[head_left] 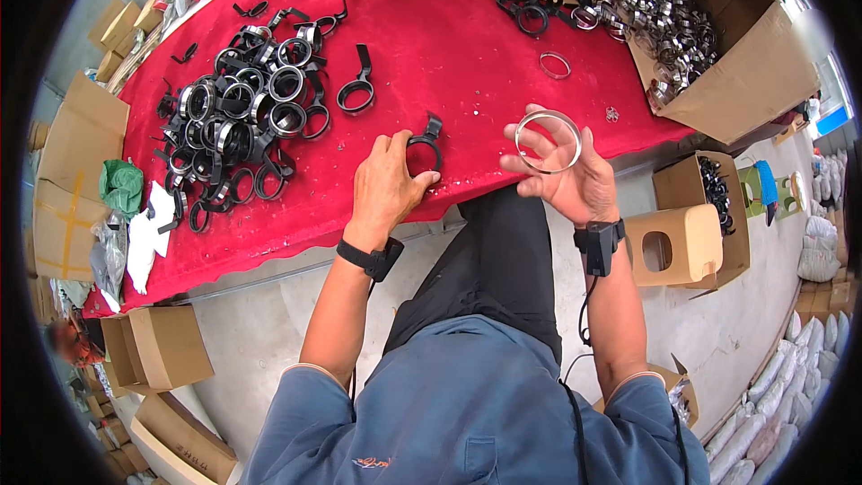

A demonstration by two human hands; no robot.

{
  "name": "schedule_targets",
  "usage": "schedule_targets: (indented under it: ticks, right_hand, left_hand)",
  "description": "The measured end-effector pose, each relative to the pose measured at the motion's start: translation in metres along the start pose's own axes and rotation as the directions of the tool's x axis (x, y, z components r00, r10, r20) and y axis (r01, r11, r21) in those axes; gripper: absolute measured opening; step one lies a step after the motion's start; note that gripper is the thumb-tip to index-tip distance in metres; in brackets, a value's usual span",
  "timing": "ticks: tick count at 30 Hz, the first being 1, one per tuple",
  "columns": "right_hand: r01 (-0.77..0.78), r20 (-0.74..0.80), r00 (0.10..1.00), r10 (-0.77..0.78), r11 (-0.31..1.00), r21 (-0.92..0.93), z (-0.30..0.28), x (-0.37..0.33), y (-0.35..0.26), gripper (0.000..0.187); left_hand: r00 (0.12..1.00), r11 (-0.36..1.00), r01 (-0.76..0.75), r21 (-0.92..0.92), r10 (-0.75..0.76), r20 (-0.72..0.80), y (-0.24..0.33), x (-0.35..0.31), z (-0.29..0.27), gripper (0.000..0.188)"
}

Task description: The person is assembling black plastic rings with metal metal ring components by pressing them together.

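Observation:
My left hand (384,181) rests at the near edge of the red-covered table, fingers and thumb closed on a black ring with a short tab (434,128) that lies on the cloth. To its right, my right hand (588,184) holds up a thin silver metal ring (548,171), palm turned upward and fingers showing through the loop. Left of my hands sits a heap of black tabbed rings (238,94), many with a silver band in them. One tabbed ring (356,97) lies apart beside the heap.
A loose metal ring (555,65) lies on the red cloth (449,45). At the far right, a cardboard box (736,81) on its side spills silver rings (664,22). More black rings (532,18) spill from another box at the back. Boxes stand on the floor both sides.

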State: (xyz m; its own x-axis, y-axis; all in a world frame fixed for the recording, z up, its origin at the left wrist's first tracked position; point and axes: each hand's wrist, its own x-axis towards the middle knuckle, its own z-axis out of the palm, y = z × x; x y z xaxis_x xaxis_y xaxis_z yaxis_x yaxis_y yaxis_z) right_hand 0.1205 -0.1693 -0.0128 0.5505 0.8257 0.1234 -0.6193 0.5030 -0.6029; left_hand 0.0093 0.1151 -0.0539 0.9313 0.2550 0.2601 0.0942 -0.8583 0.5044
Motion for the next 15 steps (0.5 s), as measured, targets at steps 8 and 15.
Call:
schedule_targets:
  ticks: [8, 15]
  right_hand:
    - [0.050, 0.009, 0.999, -0.049, 0.992, -0.114, 0.004, -0.013, 0.016, 0.088]
    - [-0.027, -0.202, 0.978, -0.042, 0.944, -0.330, -0.004, -0.021, 0.019, 0.082]
  left_hand:
    - [1.000, 1.000, 0.007, 0.022, -0.007, -0.009, 0.013, -0.004, 0.011, 0.068]
    - [0.974, 0.971, -0.225, 0.077, 0.227, -0.014, 0.028, -0.004, 0.014, 0.033]
